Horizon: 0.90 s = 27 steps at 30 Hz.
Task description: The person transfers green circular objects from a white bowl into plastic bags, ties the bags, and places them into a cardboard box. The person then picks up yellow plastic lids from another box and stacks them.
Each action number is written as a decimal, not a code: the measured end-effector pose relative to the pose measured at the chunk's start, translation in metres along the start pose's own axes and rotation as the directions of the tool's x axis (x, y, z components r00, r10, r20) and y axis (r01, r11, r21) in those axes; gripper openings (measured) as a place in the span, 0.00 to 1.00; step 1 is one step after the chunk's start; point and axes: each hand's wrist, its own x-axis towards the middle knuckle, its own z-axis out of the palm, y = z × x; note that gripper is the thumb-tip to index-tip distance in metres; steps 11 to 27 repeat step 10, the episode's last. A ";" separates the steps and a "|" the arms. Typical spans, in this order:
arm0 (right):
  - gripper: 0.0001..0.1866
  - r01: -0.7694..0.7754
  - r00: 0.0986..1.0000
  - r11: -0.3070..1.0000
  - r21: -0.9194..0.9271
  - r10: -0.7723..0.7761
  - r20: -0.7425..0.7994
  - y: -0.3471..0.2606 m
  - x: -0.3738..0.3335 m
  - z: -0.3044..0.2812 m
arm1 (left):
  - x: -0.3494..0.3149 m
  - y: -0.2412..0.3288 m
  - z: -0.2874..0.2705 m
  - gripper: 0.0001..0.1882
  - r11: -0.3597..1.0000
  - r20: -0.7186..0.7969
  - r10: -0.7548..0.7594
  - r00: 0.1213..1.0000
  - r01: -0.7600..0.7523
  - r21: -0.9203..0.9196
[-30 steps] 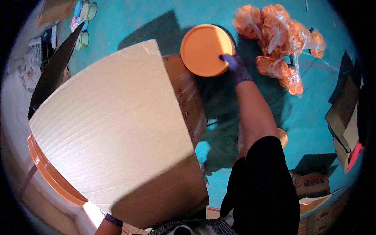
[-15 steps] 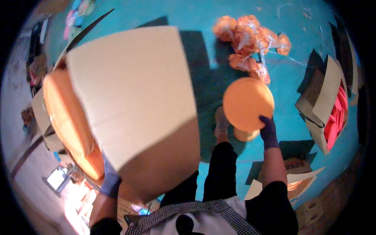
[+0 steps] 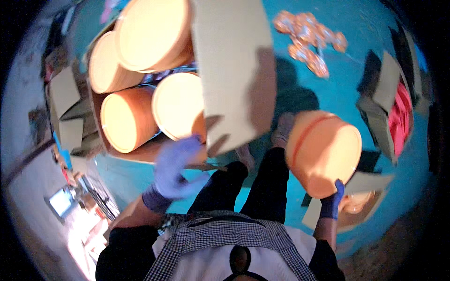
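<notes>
A gloved right hand of mine [image 3: 333, 201] grips an orange round plastic tub [image 3: 323, 154] at its lower edge, thumb on the flat pale face. The tub is held tilted to the right of my legs. My gloved left hand [image 3: 176, 166], blurred, is at the near edge of a large cardboard box [image 3: 236, 70], thumb apart from the fingers and nothing seen in it. Inside the box lie several similar orange tubs [image 3: 126, 119], flat round faces toward me. Whether the left fingertips touch the box or a tub I cannot tell.
Orange items in clear plastic wrap [image 3: 309, 40] lie on the green-blue floor ahead. At the right stands an open carton of red things [image 3: 400, 119]. A smaller carton [image 3: 363, 215] with orange pieces is beside my right arm. Other open cartons [image 3: 68, 107] are at the left.
The big box has swung up and its open side now faces me, showing the tubs within. My left hand has left its lower side. The right hand's tub has come lower and turned.
</notes>
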 end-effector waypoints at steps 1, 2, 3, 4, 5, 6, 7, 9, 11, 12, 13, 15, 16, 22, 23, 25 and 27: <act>0.18 -0.008 0.998 1.000 -0.016 0.009 0.060 0.005 -0.011 -0.017 | -0.002 0.026 0.015 0.47 0.994 0.192 -0.070 0.979 0.085 -0.069; 0.16 -0.021 0.992 0.999 -0.032 0.025 0.125 0.008 -0.021 -0.030 | -0.001 0.046 0.038 0.56 0.914 0.305 -0.201 0.931 0.290 -0.283; 0.21 -0.076 0.979 0.995 -0.068 0.087 0.185 0.014 -0.027 -0.038 | -0.013 0.050 0.082 0.66 0.628 0.351 -0.226 0.909 0.412 -0.661; 0.28 -0.123 0.962 0.988 -0.096 0.142 0.233 0.023 -0.035 -0.049 | -0.011 0.055 0.106 0.70 0.621 0.532 -0.325 0.782 0.601 -0.503; 0.34 -0.164 0.939 0.977 -0.133 0.196 0.282 0.033 -0.043 -0.060 | -0.011 0.058 0.141 0.70 0.441 0.529 -0.345 0.776 0.631 -0.638; 0.36 -0.183 0.933 0.974 -0.133 0.215 0.290 0.027 -0.062 -0.016 | -0.014 0.047 0.172 0.68 0.415 0.505 -0.344 0.791 0.611 -0.674; 0.38 -0.190 0.934 0.972 -0.141 0.223 0.280 0.020 -0.075 0.013 | -0.014 0.037 0.197 0.66 0.374 0.489 -0.329 0.808 0.587 -0.718; 0.40 -0.251 0.932 0.954 -0.162 0.284 0.226 0.027 -0.072 0.025 | -0.013 0.027 0.223 0.62 0.290 0.559 -0.362 0.746 0.660 -0.693; 0.41 -0.284 0.926 0.943 -0.175 0.317 0.204 0.029 -0.069 0.024 | -0.016 0.022 0.225 0.60 0.247 0.589 -0.382 0.713 0.692 -0.678; 0.41 -0.284 0.926 0.943 -0.175 0.317 0.204 0.029 -0.069 0.024 | -0.016 0.022 0.225 0.60 0.247 0.589 -0.382 0.713 0.692 -0.678; 0.41 -0.284 0.926 0.943 -0.175 0.317 0.204 0.029 -0.069 0.024 | -0.016 0.022 0.225 0.60 0.247 0.589 -0.382 0.713 0.692 -0.678; 0.41 -0.284 0.926 0.943 -0.175 0.317 0.204 0.029 -0.069 0.024 | -0.016 0.022 0.225 0.60 0.247 0.589 -0.382 0.713 0.692 -0.678; 0.41 -0.284 0.926 0.943 -0.175 0.317 0.204 0.029 -0.069 0.024 | -0.016 0.022 0.225 0.60 0.247 0.589 -0.382 0.713 0.692 -0.678; 0.41 -0.284 0.926 0.943 -0.175 0.317 0.204 0.029 -0.069 0.024 | -0.016 0.022 0.225 0.60 0.247 0.589 -0.382 0.713 0.692 -0.678; 0.41 -0.284 0.926 0.943 -0.175 0.317 0.204 0.029 -0.069 0.024 | -0.016 0.022 0.225 0.60 0.247 0.589 -0.382 0.713 0.692 -0.678; 0.41 -0.284 0.926 0.943 -0.175 0.317 0.204 0.029 -0.069 0.024 | -0.016 0.022 0.225 0.60 0.247 0.589 -0.382 0.713 0.692 -0.678; 0.41 -0.284 0.926 0.943 -0.175 0.317 0.204 0.029 -0.069 0.024 | -0.016 0.022 0.225 0.60 0.247 0.589 -0.382 0.713 0.692 -0.678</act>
